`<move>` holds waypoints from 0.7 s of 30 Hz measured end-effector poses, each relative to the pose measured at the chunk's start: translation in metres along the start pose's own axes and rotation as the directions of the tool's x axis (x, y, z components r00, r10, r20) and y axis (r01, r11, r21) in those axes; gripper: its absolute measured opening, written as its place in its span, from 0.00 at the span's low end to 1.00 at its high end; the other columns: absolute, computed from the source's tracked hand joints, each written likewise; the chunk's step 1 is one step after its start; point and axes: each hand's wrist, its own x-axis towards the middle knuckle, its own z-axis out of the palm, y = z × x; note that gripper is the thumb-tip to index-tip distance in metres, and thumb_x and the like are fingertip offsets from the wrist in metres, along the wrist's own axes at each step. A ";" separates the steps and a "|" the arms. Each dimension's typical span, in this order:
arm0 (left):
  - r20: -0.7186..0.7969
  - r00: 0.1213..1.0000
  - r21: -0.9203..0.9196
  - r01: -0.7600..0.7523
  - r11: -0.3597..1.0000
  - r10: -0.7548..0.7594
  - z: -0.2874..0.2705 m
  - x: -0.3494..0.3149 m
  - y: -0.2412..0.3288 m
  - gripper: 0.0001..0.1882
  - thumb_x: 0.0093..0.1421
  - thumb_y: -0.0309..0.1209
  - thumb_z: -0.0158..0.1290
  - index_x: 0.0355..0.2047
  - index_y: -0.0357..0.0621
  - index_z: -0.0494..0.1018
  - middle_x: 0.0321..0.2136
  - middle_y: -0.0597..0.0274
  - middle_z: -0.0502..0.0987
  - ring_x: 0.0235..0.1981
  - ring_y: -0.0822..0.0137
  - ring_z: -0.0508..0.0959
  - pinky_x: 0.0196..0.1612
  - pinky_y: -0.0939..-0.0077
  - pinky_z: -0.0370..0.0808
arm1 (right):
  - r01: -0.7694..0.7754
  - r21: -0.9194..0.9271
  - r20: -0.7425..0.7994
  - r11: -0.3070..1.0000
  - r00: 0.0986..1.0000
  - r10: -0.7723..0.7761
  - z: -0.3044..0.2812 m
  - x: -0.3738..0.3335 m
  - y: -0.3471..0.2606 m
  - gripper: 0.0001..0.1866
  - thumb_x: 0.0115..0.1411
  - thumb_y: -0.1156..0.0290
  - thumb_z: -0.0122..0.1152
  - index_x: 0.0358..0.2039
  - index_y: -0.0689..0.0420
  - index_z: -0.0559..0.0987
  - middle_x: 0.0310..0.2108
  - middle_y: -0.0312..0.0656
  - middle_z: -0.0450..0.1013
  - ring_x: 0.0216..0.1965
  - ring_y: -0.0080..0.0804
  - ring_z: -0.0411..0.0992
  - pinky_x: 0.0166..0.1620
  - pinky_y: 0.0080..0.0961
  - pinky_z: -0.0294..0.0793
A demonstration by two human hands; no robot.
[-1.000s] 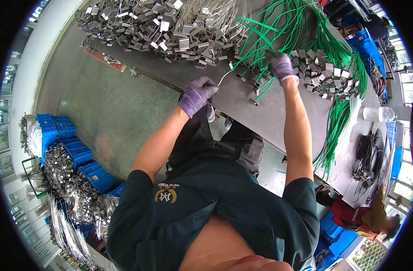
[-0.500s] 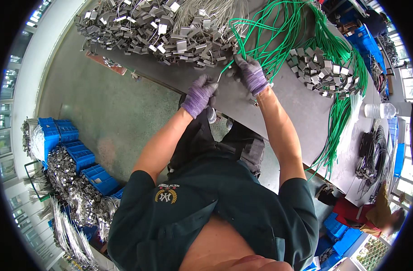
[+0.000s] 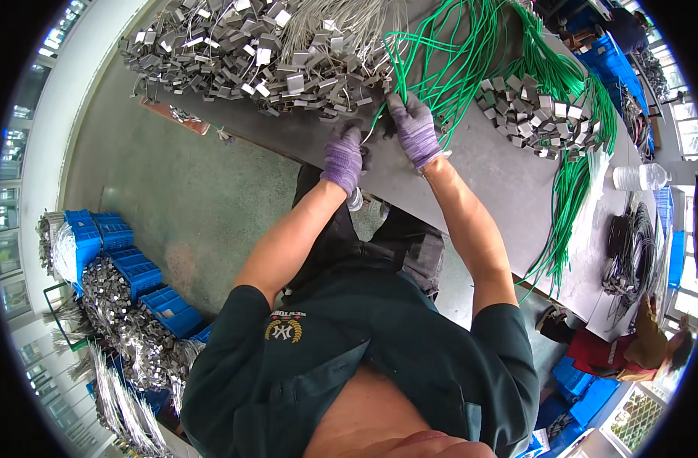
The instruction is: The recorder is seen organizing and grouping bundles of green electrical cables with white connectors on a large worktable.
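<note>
Nearest me is the person's dark green cloth shirt point(image 3: 242, 374), and past it two hands in knitted purple-and-grey gloves. The left hand point(image 3: 341, 159) has its thumb and fingers pinched on the pale end of a thin, smooth wire point(image 3: 376, 119), which turns green farther up. The right hand point(image 3: 415, 131) is bent in among green strands; whether its fingers grip one, I cannot tell. The wire sits between the hands, over the near edge of a flat grey table point(image 3: 509, 202); its long axis slants away from the person and slightly right, pale end toward the body. Beyond lie loose, curving green cables point(image 3: 456, 57), a cluster of boxy metal blocks point(image 3: 543, 118) to the right, and a jumbled heap of angular, shiny metal pieces point(image 3: 242, 65) to the left.
</note>
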 end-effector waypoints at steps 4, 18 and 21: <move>-0.036 0.999 0.026 -0.011 1.000 0.012 0.012 -0.006 -0.003 0.10 0.62 0.36 0.43 0.41 0.53 0.69 0.22 0.67 0.73 0.08 0.73 0.65 0.08 0.79 0.58 | -0.207 0.060 0.066 0.976 0.977 0.203 -0.007 -0.009 -0.012 0.14 0.63 0.59 0.50 0.37 0.58 0.72 0.19 0.33 0.71 0.16 0.20 0.68 0.19 0.16 0.67; 0.001 1.000 0.208 0.027 0.978 -0.028 0.036 0.008 -0.001 0.11 0.63 0.36 0.42 0.39 0.43 0.68 0.21 0.61 0.72 0.10 0.72 0.68 0.11 0.77 0.63 | -0.258 -0.300 0.116 0.918 0.946 0.304 -0.031 -0.008 -0.012 0.16 0.61 0.61 0.50 0.32 0.64 0.73 0.17 0.46 0.70 0.18 0.33 0.71 0.24 0.29 0.70; 0.058 0.887 0.378 -0.444 0.813 0.458 0.041 0.057 -0.020 0.15 0.61 0.39 0.47 0.32 0.37 0.70 0.22 0.58 0.72 0.24 0.62 0.71 0.31 0.68 0.71 | 0.039 -0.687 0.092 0.725 0.995 0.033 -0.050 0.007 -0.001 0.19 0.60 0.58 0.50 0.34 0.64 0.74 0.24 0.58 0.71 0.29 0.53 0.72 0.33 0.38 0.70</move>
